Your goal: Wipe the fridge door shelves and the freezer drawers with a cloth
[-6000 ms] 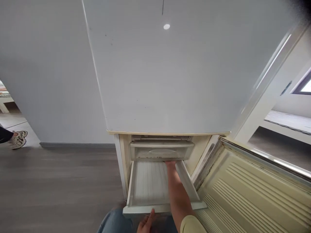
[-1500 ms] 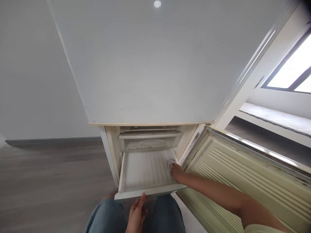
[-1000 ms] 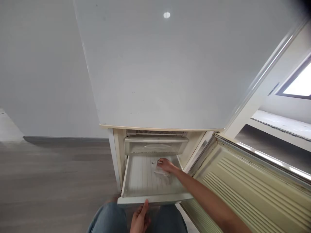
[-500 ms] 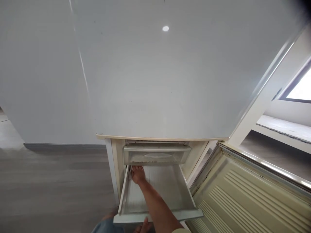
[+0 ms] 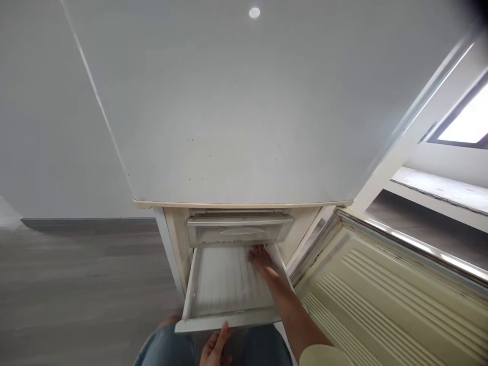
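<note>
A whitish drawer [image 5: 198, 324] is pulled out of an open fridge or freezer compartment, and its ribbed floor shows. Reaching into it, my right hand [image 5: 261, 258] presses near the back right corner with fingers bent. Something pale may be under those fingers, but I cannot make it out. At the front edge of the drawer, my left hand [image 5: 216, 349] grips the rim from outside, one finger lying up against the front panel. Just above the drawer's back sits a second, closed drawer [image 5: 240, 231] with a moulded handle and dark specks along its lower edge.
The appliance's pale top [image 5: 236, 117] fills the upper view. To the right its door [image 5: 381, 295] stands open, ribbed and stained along the seal. A white shelf [image 5: 442, 185] lies beyond. My knees [image 5: 163, 348] are below the drawer; grey floor [image 5: 87, 284] extends left.
My right hand has moved from the drawer's back left corner across to its back right. My left hand stays at the front rim. The view has shifted slightly.
</note>
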Available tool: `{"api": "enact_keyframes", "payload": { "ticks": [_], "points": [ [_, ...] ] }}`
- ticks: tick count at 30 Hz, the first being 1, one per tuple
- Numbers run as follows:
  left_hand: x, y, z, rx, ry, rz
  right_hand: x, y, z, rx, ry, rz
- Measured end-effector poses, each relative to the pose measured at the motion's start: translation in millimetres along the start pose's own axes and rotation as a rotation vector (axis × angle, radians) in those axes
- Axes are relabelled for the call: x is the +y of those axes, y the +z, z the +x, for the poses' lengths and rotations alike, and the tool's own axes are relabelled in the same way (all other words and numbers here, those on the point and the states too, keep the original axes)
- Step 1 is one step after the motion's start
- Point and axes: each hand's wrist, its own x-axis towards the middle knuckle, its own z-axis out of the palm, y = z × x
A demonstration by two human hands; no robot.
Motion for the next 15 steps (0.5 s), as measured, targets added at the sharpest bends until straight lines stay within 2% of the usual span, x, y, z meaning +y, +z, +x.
{"api": "enact_keyframes", "payload": {
  "ticks": [3, 6, 9, 15],
  "points": [
    [-5.8, -1.5, 11.5, 0.003, -0.05, -0.036, -17.9, 5.7, -3.8, -0.016, 0.074, -0.002],
    [-9.3, -4.8, 17.6, -0.063, -0.089, -0.078, -45.5, 11.5, -9.2, -0.066, 0.056, 0.0],
    [-8.4, -4.9, 13.6, -0.099, -0.072, -0.104, -78.6, 17.7, -16.3, -0.148, -0.035, 0.013],
    [0.0, 0.9, -2.3, -0.07, 0.031, -0.06, -161.1, 32.9, -42.2, -0.286, -0.289, 0.055]
  ]
}}
